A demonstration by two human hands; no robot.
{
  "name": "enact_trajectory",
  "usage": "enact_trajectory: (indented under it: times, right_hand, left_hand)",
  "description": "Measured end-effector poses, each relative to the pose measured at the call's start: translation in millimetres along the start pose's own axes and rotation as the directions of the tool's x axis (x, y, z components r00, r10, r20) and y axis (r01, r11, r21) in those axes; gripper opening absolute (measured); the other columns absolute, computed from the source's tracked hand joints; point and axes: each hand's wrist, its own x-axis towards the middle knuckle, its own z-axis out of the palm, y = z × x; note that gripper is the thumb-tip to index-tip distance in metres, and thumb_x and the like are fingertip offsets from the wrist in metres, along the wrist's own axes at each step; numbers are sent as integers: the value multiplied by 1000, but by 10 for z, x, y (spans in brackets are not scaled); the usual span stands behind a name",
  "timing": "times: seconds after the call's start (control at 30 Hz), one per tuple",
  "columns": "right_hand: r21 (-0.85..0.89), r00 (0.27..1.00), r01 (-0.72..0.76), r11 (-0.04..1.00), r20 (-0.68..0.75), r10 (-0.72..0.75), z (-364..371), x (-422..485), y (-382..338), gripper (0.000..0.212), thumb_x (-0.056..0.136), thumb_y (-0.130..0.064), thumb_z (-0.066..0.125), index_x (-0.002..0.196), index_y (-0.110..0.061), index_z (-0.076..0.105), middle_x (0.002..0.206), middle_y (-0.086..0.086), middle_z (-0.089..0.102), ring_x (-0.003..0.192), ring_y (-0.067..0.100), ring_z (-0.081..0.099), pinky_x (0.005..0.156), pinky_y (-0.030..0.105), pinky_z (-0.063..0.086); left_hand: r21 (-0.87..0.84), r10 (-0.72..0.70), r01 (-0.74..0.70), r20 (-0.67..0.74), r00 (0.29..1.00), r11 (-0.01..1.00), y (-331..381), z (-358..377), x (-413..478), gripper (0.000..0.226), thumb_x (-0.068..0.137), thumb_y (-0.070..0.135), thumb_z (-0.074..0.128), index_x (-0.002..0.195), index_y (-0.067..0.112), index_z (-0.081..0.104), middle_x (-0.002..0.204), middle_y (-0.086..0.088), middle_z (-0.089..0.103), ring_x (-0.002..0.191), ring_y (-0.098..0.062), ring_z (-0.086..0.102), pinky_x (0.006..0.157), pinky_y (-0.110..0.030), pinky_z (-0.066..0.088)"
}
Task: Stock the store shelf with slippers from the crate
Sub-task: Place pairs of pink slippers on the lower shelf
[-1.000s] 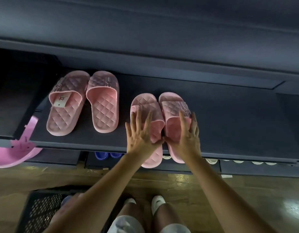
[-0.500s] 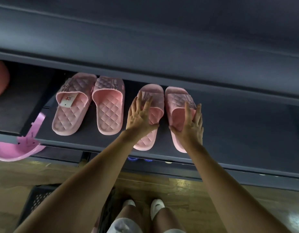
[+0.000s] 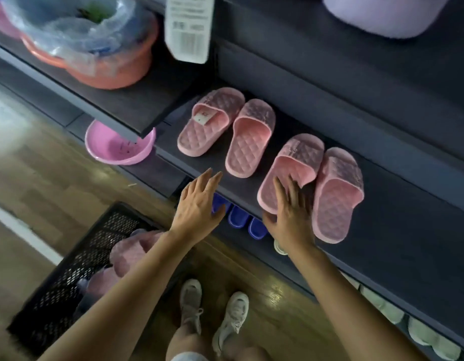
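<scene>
Pink quilted slippers (image 3: pixel 337 194) on dark shelf (image 3: pixel 408 230), right hand (image 3: pixel 290 217) flat on one, left hand (image 3: pixel 197 204) spread empty, barcode label (image 3: pixel 189 29) blurred

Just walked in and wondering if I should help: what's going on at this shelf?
A person is stocking the dark shelf with pink quilted slippers. Two pairs lie on it: a first pair to the left and a second pair by the front edge. The right hand rests with flat fingers on the heel of the second pair's left slipper. The left hand hovers open, holding nothing. More pink slippers wait in the black crate on the floor.
</scene>
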Motion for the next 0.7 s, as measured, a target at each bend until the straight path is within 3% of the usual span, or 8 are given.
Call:
enact_trajectory:
  times: [0.1,0.23,0.33,0.47,0.7]
  right_hand:
    - [-3,990,108,994,96,-107,25,27,-391,78,80,-25,68,145,-12,27,152,19,23,135,39,31,106,52,34]
    - [-11,961,239,971,148,-235,209,-29,-927,75,77,-23,71,141,-9,36,148,22,30,128,42,41,100,53,39]
    - [-28,921,350,936,196,-338,406,-149,-1379,73,81,-24,67,143,-11,32,151,22,24,135,40,30,108,51,29]
    - [-51,844,463,885,331,-422,680,-369,-1935,70,92,-34,50,149,-21,11,157,13,4,144,30,8,116,42,12]
    - [-54,752,560,826,452,-480,1237,-703,-2662,69,92,-34,49,149,-22,11,157,11,8,145,28,7,116,42,11]
  left_hand:
    - [4,-95,95,-42,995,995,-362,-146,-369,71,86,29,60,145,23,22,152,-4,20,138,-25,24,113,-37,18]
    - [-1,-230,231,-101,968,973,-852,-312,-920,68,85,27,60,144,19,27,151,-5,24,137,-27,26,112,-39,20]
    - [-5,-337,339,-124,933,941,-1264,-385,-1364,66,85,27,60,144,20,28,152,-6,23,138,-27,24,111,-40,20]
    - [-16,-436,440,-165,885,898,-1779,-481,-1944,65,85,28,59,143,20,30,151,-6,26,137,-27,27,111,-40,21]
    - [-81,-585,584,-237,776,808,-2533,-490,-2833,59,80,27,65,134,12,45,140,-13,43,124,-35,46,104,-47,36]
